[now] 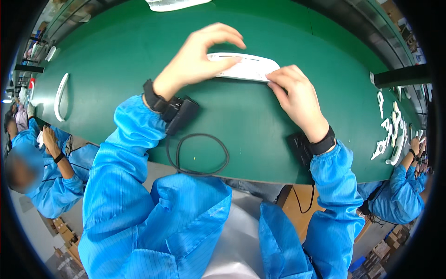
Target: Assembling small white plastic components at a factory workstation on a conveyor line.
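A long white plastic part (253,68), curved along its far edge and with narrow slots there, lies on or just above the green table in front of me. The fingertips of my right hand (299,95) pinch its right end. Over its left end is my left hand (197,58), slightly blurred. The left thumb lies across the part's top face, while the other fingers arch apart from it beyond the far edge. Whether the thumb presses on the part, I cannot tell. Black devices are strapped to both my wrists.
A black cable (227,158) loops near the table's front edge. One curved white strip (60,97) lies at left, several white pieces (388,130) at right. A clear-and-white item (174,4) sits at the far edge. Co-workers in blue sit on both sides.
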